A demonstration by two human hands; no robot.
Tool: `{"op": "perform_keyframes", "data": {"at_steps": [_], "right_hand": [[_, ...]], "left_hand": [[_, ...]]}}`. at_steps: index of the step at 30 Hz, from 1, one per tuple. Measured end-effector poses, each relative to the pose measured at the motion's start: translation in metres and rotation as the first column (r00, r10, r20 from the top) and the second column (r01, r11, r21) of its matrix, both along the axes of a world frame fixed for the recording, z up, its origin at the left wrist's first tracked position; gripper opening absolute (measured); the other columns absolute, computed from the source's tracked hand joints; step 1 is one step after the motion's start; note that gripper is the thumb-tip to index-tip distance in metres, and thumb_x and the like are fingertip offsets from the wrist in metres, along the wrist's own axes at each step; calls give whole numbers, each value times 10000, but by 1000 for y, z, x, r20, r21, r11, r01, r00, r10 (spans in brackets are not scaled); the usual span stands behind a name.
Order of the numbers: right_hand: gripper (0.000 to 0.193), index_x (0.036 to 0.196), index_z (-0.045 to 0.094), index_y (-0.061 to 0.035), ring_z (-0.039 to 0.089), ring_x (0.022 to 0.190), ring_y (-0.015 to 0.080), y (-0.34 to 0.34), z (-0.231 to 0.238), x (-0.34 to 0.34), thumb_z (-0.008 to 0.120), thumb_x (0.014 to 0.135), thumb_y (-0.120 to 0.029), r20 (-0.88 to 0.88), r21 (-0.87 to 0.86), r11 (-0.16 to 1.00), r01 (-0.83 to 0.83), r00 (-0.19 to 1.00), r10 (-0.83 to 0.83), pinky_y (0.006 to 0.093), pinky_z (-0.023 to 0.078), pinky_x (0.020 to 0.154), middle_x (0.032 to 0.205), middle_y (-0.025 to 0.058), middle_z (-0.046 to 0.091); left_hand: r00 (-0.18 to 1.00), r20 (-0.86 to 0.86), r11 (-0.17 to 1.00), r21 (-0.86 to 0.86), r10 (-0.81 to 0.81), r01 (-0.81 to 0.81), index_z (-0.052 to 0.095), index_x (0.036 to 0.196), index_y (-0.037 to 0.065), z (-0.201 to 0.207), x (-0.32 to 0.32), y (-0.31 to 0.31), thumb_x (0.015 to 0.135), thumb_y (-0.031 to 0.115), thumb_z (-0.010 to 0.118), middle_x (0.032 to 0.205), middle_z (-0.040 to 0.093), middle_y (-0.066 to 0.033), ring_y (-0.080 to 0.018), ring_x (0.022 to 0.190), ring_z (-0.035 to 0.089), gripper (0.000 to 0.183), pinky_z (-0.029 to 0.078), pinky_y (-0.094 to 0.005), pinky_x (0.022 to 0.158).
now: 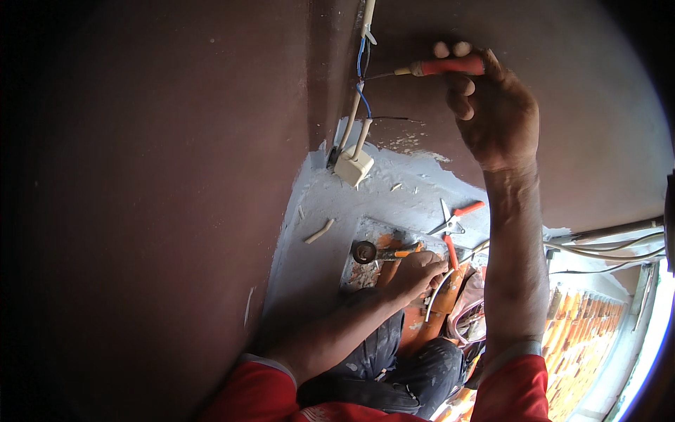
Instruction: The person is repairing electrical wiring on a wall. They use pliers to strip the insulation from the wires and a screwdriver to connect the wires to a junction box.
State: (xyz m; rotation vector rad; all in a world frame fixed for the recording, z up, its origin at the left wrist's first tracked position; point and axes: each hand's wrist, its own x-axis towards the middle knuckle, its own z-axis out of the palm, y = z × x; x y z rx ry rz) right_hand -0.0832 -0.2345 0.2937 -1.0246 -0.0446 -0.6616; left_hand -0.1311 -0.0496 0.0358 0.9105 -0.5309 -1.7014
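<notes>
A red-handled screwdriver (pixel 443 67) is gripped in the closed right hand (pixel 492 112), tip poked at the bared wires (pixel 361 77) far up the wall, so a slip could easily nick them, while pliers (pixel 401 253) are clutched down low in the left hand (pixel 418 273).

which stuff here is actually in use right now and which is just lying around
In use:
- red-handled screwdriver in the right hand, tip at the wires on the wall
- left hand on the orange-handled tool
- roll of tape beside it

Lying about:
- orange-handled pliers
- cut bit of white cable
- small white box
</notes>
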Motion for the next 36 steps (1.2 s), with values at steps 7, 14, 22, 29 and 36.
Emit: {"op": "perform_keyframes", "data": {"at_steps": [7, 14, 22, 29, 36], "right_hand": [[385, 1243, 645, 57, 758, 898, 196, 0, 3, 2, 423, 1160, -246, 28, -31, 999, 12, 1000, -11, 297, 611, 721, 1337, 308, 700], [368, 1241, 629, 57, 779, 926, 237, 22, 12, 10, 430, 1160, -241, -89, -62, 975, 212, 972, -217, 289, 612, 700, 1320, 326, 702], [341, 1263, 636, 16, 788, 1007, 224, -1, 0, 0, 452, 1160, -251, -12, -136, 990, 41, 999, -44, 297, 598, 750, 1314, 256, 734], [335, 1298, 647, -1, 778, 961, 173, 22, 7, 7, 477, 1162, -254, -139, -87, 958, 275, 948, -285, 257, 517, 683, 1321, 217, 744], [297, 1274, 653, 2, 778, 943, 153, 5, -3, 1, 504, 1160, -229, -94, -200, 950, 241, 960, -264, 247, 505, 684, 1300, 197, 753]], "left_hand": [[999, 33, 1000, -31, 2, -1, 685, 999, 23, 12, 3, 2, 1080, 299, 655, 842, 659, -22, -73, 716, 583, 290, 481, -236, 653], [1000, 26, 999, -53, -2, 3, 675, 1013, 17, 7, 2, 1, 1082, 304, 659, 821, 635, -13, -70, 694, 562, 296, 465, -234, 632], [1000, 9, 999, -38, 7, -7, 685, 989, 18, 11, 1, 2, 1072, 280, 677, 815, 637, -8, -67, 689, 561, 276, 468, -232, 623], [999, -10, 999, -22, 35, -35, 707, 1006, 9, 9, 0, 1, 1062, 274, 686, 830, 667, -17, -69, 692, 575, 271, 467, -230, 614], [998, -33, 998, -32, 54, -55, 669, 951, 47, 9, -4, 1, 1041, 305, 720, 773, 633, 3, -58, 641, 553, 278, 442, -232, 572]]}}
